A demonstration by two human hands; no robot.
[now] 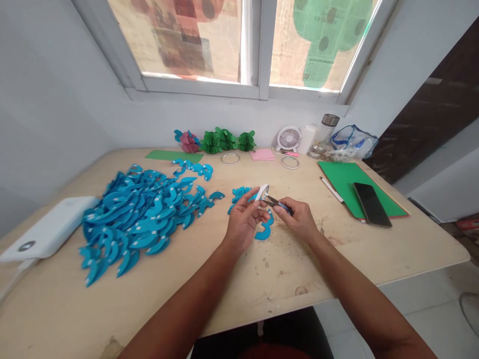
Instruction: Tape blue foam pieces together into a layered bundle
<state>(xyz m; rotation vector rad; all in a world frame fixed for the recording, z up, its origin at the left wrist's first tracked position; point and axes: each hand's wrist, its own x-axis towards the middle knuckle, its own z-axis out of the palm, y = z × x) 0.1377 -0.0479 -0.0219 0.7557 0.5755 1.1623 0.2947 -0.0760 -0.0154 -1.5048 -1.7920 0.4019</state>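
My left hand [244, 219] pinches a narrow roll of white tape [263, 190], tilted up above the table. In my right hand [297, 217] is a pair of dark scissors [275, 201], its blades parted and reaching to the tape. A curved blue paper piece [264, 230] lies on the table just below my hands. Behind my left fingers sits a fringed blue paper piece [240, 192], partly hidden. To the left spreads a big heap of blue paper pieces [145, 209], many bearing small white squares.
A white power bank [50, 227] with a cable lies at the left. Along the wall stand green paper figures [225, 139], a pink one [189, 142] and a small fan [289, 138]. At right, a black phone [371, 204] rests on green sheets [342, 184] beside a pen [331, 189].
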